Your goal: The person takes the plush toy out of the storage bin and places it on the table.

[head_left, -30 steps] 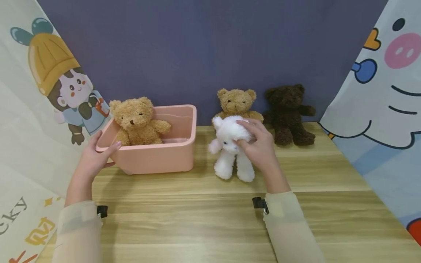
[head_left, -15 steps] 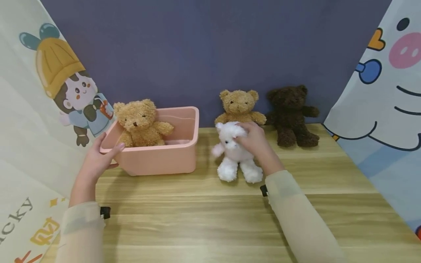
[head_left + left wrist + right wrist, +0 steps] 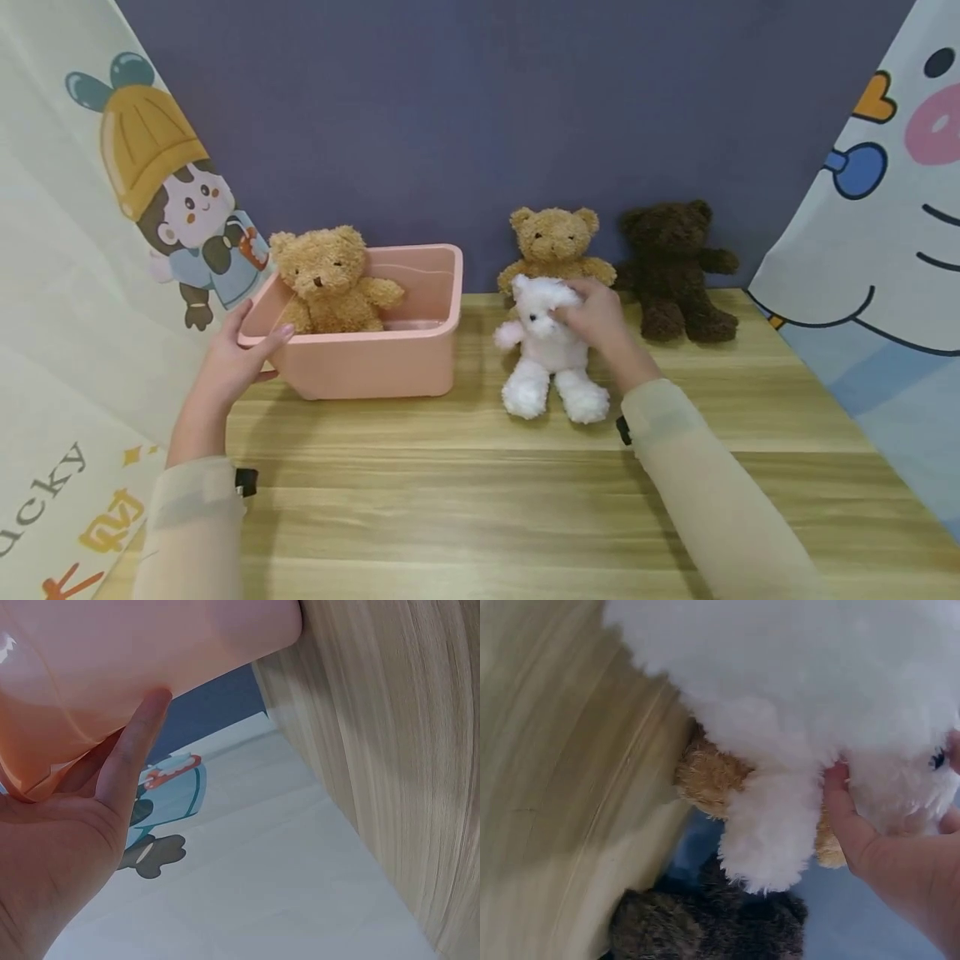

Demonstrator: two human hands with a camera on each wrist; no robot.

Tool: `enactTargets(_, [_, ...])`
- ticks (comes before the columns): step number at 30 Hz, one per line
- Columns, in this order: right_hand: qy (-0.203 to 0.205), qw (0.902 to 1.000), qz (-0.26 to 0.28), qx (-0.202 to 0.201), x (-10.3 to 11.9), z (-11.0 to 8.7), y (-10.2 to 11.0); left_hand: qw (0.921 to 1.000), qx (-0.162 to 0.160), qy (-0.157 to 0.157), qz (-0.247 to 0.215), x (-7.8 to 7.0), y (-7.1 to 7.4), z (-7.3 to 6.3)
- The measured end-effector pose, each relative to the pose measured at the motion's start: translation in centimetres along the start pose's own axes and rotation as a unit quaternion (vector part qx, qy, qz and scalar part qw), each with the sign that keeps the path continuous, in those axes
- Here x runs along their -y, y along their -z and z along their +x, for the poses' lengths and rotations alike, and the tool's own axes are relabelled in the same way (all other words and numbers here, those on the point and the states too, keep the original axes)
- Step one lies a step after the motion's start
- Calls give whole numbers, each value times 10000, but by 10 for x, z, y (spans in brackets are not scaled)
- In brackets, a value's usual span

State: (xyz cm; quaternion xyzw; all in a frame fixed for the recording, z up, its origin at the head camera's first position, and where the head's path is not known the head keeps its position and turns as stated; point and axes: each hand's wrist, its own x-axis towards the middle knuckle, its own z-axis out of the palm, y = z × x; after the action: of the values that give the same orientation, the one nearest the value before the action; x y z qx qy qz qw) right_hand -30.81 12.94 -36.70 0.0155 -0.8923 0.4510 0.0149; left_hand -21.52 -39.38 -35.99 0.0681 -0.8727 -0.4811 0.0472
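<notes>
White teddy bear (image 3: 557,346) right of centre, held by the right hand (image 3: 600,318), partly hides a tan teddy bear (image 3: 555,237); the left hand's (image 3: 231,360) fingers grip a pink bin (image 3: 375,367).

Pretty plain cream sleeves (image 3: 187,550) on both arms
long ones; faint greyish band (image 3: 197,506) near the left cuff (image 3: 193,472); small black gadgets (image 3: 246,482) by both wrists

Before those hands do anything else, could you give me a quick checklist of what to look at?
1. Right grip holding the white bear by its head: ok.
2. Left grip holding the pink bin at its left end: ok.
3. Room beside the tan bear in the bin: ok, open space to its right.
4. White bear clear of the tan bear behind it: cannot tell, they overlap in view.
5. Dark brown bear upright and unheld: ok.
</notes>
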Motion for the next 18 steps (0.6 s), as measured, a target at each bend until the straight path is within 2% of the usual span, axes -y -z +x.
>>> enactTargets(5, [-238, 9994, 232, 26, -8, 5, 1, 10000, 33, 16, -51, 0, 0, 1])
enactTargets(10, [-412, 9966, 714, -48, -14, 9, 1, 10000, 11, 3, -92, -1, 1, 0])
enactTargets(14, [-513, 9950, 856, -62, -11, 8, 6, 10000, -18, -25, -32, -2, 1, -1])
enactTargets(18, [-383, 9957, 763, -350, 2, 8, 14, 10000, -7, -46, 14, -3, 0, -2])
